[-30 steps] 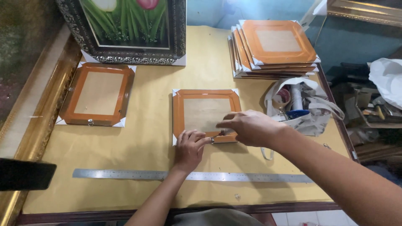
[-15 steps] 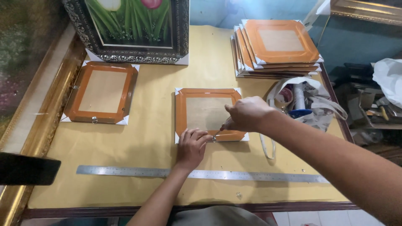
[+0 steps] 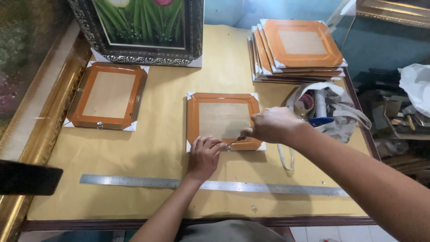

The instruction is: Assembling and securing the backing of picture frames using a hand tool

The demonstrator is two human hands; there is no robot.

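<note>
A paper-covered surface (image 3: 156, 179) carries everything, with a gilt moulding (image 3: 40, 134) running along its left edge. At the far side leans a dark ornate frame (image 3: 148, 31) holding a flower painting, propped upright, out of the working area. A stack (image 3: 300, 49) of orange frames lies face down at the far right, and a single orange frame (image 3: 107, 96) lies face down at the left. A long steel ruler (image 3: 215, 184) lies across the near side, within reach but apart from the work. A white bag (image 3: 327, 112) of tape rolls and tools sits at the right, next to the work.

The middle frame (image 3: 222, 121) lies face down in the centre, its backing board up, so its near rail can be worked on. The left hand (image 3: 204, 154) presses flat on that near rail, fingers loosely spread and holding nothing, seemingly to steady the frame. The right hand (image 3: 271, 125) has its fingers closed around a thin tool (image 3: 234, 142), whose tip meets a small metal fitting at the rail's middle, just beside the left fingertips.
</note>
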